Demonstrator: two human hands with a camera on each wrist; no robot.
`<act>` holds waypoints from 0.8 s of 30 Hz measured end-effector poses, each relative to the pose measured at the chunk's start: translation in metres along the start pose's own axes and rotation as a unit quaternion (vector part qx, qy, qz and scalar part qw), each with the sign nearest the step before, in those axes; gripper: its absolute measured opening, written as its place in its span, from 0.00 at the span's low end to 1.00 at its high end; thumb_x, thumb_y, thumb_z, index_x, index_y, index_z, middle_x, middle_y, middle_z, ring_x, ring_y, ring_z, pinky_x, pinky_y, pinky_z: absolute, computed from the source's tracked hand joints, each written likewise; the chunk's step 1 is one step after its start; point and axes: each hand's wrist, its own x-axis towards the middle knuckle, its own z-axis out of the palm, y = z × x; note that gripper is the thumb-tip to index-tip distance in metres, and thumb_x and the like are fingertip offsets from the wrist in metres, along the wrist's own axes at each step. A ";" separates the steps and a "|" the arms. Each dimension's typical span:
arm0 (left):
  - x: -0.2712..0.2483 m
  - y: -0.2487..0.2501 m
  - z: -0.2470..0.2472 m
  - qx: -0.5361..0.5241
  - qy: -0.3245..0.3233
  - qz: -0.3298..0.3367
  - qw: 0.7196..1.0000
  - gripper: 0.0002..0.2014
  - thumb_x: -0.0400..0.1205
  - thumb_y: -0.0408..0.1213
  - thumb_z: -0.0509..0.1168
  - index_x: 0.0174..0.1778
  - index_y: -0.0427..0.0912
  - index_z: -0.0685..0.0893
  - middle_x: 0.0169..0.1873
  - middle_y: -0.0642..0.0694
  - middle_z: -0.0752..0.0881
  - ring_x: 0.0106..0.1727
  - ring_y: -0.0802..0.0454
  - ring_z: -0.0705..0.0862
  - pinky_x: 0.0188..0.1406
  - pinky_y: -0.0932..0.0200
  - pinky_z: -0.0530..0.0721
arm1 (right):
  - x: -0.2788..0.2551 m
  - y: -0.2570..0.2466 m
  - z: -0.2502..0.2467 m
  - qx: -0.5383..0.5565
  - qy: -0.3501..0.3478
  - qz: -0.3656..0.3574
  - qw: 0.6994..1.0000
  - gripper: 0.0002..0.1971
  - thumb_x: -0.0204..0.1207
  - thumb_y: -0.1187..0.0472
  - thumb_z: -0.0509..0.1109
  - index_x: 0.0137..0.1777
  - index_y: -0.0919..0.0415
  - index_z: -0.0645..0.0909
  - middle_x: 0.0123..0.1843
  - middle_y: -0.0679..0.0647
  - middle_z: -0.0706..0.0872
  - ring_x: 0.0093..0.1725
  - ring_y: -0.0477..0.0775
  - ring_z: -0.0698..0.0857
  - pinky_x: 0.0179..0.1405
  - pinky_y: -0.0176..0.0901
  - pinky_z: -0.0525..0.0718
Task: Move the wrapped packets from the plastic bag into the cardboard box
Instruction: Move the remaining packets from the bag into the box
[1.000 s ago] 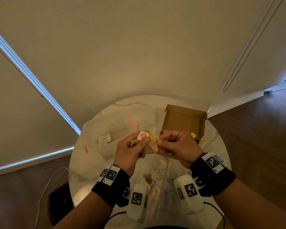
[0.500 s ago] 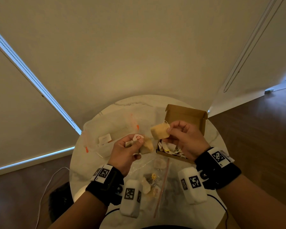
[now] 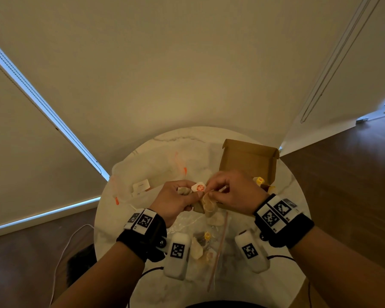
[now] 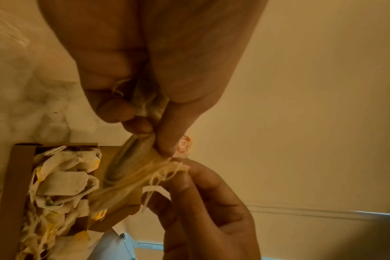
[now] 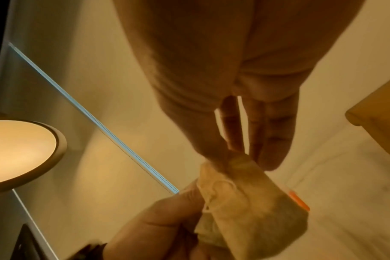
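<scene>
Packet (image 3: 206, 204): tan, crumpled, stringed, white-tagged; pinched between left hand (image 3: 176, 202) and right hand (image 3: 233, 193). Held just before cardboard box (image 3: 249, 158).

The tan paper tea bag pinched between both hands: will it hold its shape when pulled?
Probably not: the tan paper tea bag looks creased and soft where the right hand and left hand pinch it. Its strings look tangled, so they may snag.

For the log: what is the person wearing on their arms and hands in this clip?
Both forearms are bare, with no sleeves or gloves. The left hand and right hand each have a black wrist band carrying white blocks printed with black square tag markers. A white rounded camera pod, also tagged, hangs under each wrist, with thin dark cables trailing back.
</scene>
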 end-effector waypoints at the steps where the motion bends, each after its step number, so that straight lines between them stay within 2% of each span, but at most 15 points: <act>1: 0.000 0.001 0.000 -0.004 -0.007 -0.002 1.000 0.08 0.76 0.28 0.74 0.49 0.29 0.89 0.32 0.38 0.85 0.27 0.53 0.78 0.26 0.62 0.76 | 0.001 0.002 0.001 0.012 0.005 0.006 1.000 0.05 0.74 0.62 0.76 0.48 0.55 0.91 0.49 0.47 0.90 0.47 0.42 0.88 0.47 0.35 0.87; 4: -0.001 0.002 -0.001 -0.048 -0.034 -0.023 0.998 0.11 0.78 0.30 0.71 0.53 0.26 0.87 0.31 0.39 0.83 0.29 0.51 0.77 0.29 0.60 0.77 | 0.000 0.005 0.003 0.044 0.036 0.019 0.998 0.06 0.73 0.65 0.76 0.49 0.58 0.91 0.47 0.50 0.92 0.47 0.44 0.89 0.50 0.40 0.88; 7: -0.001 0.003 0.000 -0.061 -0.036 -0.029 0.997 0.08 0.82 0.29 0.66 0.51 0.28 0.87 0.28 0.42 0.80 0.28 0.53 0.76 0.30 0.60 0.76 | 0.000 0.007 0.005 0.069 0.068 0.024 0.995 0.07 0.73 0.67 0.76 0.49 0.59 0.89 0.43 0.52 0.91 0.43 0.48 0.89 0.48 0.46 0.89; 10: 0.000 0.003 0.003 -0.050 -0.026 -0.021 0.998 0.08 0.81 0.27 0.67 0.52 0.29 0.88 0.29 0.41 0.81 0.28 0.52 0.76 0.30 0.60 0.76 | 0.001 0.007 0.006 0.105 0.085 0.031 0.990 0.14 0.71 0.68 0.77 0.56 0.57 0.85 0.38 0.50 0.89 0.40 0.52 0.88 0.45 0.44 0.88; 11: 0.000 0.003 0.005 -0.053 -0.030 -0.023 0.998 0.09 0.81 0.27 0.68 0.54 0.28 0.88 0.30 0.40 0.81 0.29 0.52 0.76 0.30 0.60 0.76 | 0.002 0.008 0.006 0.101 0.084 0.034 0.991 0.14 0.71 0.67 0.77 0.57 0.57 0.86 0.38 0.50 0.89 0.40 0.52 0.88 0.44 0.43 0.88; 13: -0.001 0.005 0.007 -0.081 -0.034 -0.035 0.996 0.12 0.82 0.28 0.66 0.60 0.30 0.85 0.35 0.39 0.82 0.32 0.50 0.79 0.32 0.59 0.79 | 0.001 0.010 0.005 0.080 0.080 0.041 0.993 0.08 0.72 0.65 0.77 0.51 0.58 0.89 0.39 0.51 0.90 0.40 0.51 0.88 0.43 0.44 0.88; 14: -0.002 0.006 0.007 -0.114 -0.033 -0.050 0.992 0.12 0.83 0.27 0.64 0.62 0.31 0.83 0.37 0.38 0.84 0.34 0.49 0.82 0.35 0.57 0.82 | 0.001 0.012 0.004 0.079 0.085 0.047 0.992 0.05 0.73 0.64 0.77 0.48 0.58 0.90 0.40 0.52 0.90 0.40 0.50 0.88 0.43 0.44 0.89; 16: -0.002 0.006 0.004 -0.198 -0.027 -0.084 0.976 0.13 0.84 0.25 0.58 0.64 0.32 0.81 0.45 0.33 0.88 0.44 0.41 0.87 0.49 0.48 0.86 | 0.000 0.017 0.002 0.094 0.106 0.068 0.988 0.02 0.73 0.64 0.77 0.44 0.59 0.89 0.40 0.52 0.90 0.40 0.48 0.88 0.44 0.45 0.89; 18: -0.002 0.005 -0.002 -0.241 -0.024 -0.098 0.965 0.17 0.82 0.20 0.52 0.65 0.31 0.79 0.52 0.26 0.88 0.54 0.33 0.87 0.64 0.37 0.82 | -0.001 0.023 -0.001 0.102 0.122 0.086 0.983 0.02 0.73 0.64 0.77 0.44 0.61 0.89 0.41 0.53 0.90 0.41 0.48 0.88 0.45 0.45 0.89; 19: -0.003 0.003 -0.004 -0.243 -0.024 -0.097 0.965 0.20 0.82 0.17 0.50 0.66 0.30 0.77 0.55 0.25 0.87 0.58 0.31 0.87 0.67 0.36 0.79 | -0.002 0.026 -0.003 0.099 0.124 0.094 0.983 0.03 0.73 0.63 0.77 0.45 0.61 0.89 0.42 0.53 0.90 0.41 0.48 0.88 0.46 0.45 0.89; 21: -0.003 -0.001 -0.006 -0.223 -0.022 -0.084 0.971 0.21 0.82 0.15 0.48 0.68 0.31 0.75 0.57 0.25 0.86 0.61 0.33 0.86 0.67 0.36 0.80 | -0.005 0.030 -0.005 0.098 0.123 0.103 0.982 0.05 0.73 0.61 0.77 0.46 0.61 0.89 0.42 0.52 0.90 0.42 0.48 0.88 0.46 0.43 0.88; 24: -0.003 -0.005 -0.007 -0.160 -0.001 -0.061 0.985 0.15 0.86 0.19 0.52 0.67 0.32 0.74 0.58 0.28 0.86 0.60 0.36 0.87 0.61 0.39 0.84 | -0.009 0.034 -0.007 0.094 0.125 0.109 0.982 0.05 0.72 0.61 0.77 0.47 0.61 0.89 0.43 0.51 0.90 0.43 0.48 0.88 0.45 0.41 0.88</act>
